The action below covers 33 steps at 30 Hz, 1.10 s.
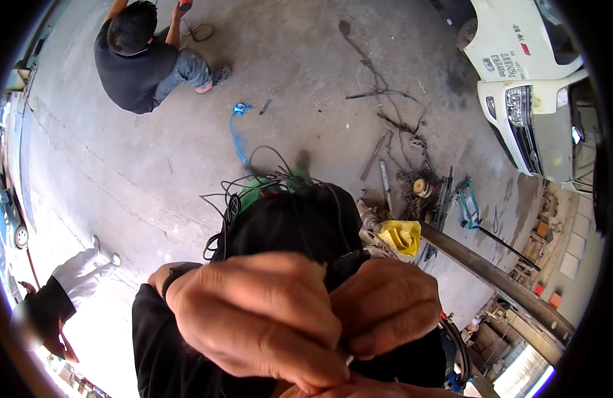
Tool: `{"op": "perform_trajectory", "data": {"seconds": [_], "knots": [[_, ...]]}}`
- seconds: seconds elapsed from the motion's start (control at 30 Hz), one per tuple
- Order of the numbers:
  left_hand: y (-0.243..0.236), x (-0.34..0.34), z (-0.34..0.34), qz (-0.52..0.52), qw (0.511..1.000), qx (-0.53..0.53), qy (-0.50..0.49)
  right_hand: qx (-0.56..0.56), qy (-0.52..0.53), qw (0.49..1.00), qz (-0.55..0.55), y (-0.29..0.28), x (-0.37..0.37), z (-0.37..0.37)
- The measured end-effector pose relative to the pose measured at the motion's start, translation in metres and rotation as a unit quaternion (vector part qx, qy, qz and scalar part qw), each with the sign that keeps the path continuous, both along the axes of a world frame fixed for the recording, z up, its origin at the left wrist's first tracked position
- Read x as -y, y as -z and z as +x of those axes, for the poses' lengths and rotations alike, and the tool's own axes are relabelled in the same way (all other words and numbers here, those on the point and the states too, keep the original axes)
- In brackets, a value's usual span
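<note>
Close in front of me, my left hand (pixel 256 315) and my right hand (pixel 388 304) are brought together, with fingers bent and pressed in a pinch. A tiny pale tip (pixel 349 360) shows between their fingertips; what it belongs to is hidden. A dark band (pixel 180 272) circles my left wrist. Beyond the hands lies dark cloth (pixel 286 229) over my lap. Loose black cables (pixel 280 176) loop in a tangle along its far edge, over something green (pixel 253 192) that they partly cover.
Someone in dark clothes (pixel 137 69) crouches far left; another person (pixel 61 292) is nearer left. A white truck (pixel 518 106) stands right. Chains (pixel 402 149), a yellow bag (pixel 402 237), a teal floor jack (pixel 467 204) and a long metal beam (pixel 492 278) occupy the right side.
</note>
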<state>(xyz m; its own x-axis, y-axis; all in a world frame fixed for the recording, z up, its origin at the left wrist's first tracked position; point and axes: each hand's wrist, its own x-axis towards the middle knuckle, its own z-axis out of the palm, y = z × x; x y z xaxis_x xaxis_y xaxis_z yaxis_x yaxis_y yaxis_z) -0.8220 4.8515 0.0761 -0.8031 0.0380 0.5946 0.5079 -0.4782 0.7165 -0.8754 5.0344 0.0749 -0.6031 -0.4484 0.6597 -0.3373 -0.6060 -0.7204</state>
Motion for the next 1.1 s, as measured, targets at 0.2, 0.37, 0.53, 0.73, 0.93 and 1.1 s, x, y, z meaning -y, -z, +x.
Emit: {"op": "perform_trajectory", "data": {"seconds": [0.2, 0.37, 0.53, 0.73, 0.93, 1.1], "knots": [[-0.013, -0.016, 0.003, -0.031, 0.995, -0.009, -0.090, 0.048, 0.055, 0.997, -0.006, -0.001, -0.001, 0.023], [-0.005, -0.013, -0.004, -0.045, 0.994, -0.069, -0.068, 0.038, 0.082, 0.996, -0.005, 0.002, -0.003, 0.023], [-0.001, -0.025, -0.006, 0.015, 0.996, -0.059, -0.060, 0.061, 0.144, 0.988, -0.016, 0.002, -0.010, 0.044], [-0.002, -0.026, -0.002, 0.019, 0.995, -0.057, -0.086, 0.120, 0.218, 0.968, -0.006, -0.010, -0.002, 0.060], [-0.004, -0.030, 0.003, 0.006, 0.992, -0.048, -0.113, -0.075, 0.028, 0.995, -0.064, 0.010, -0.007, 0.009], [-0.007, -0.012, -0.003, -0.072, 0.992, -0.005, -0.099, 0.028, -0.039, 0.999, 0.019, 0.015, -0.018, 0.002]]}}
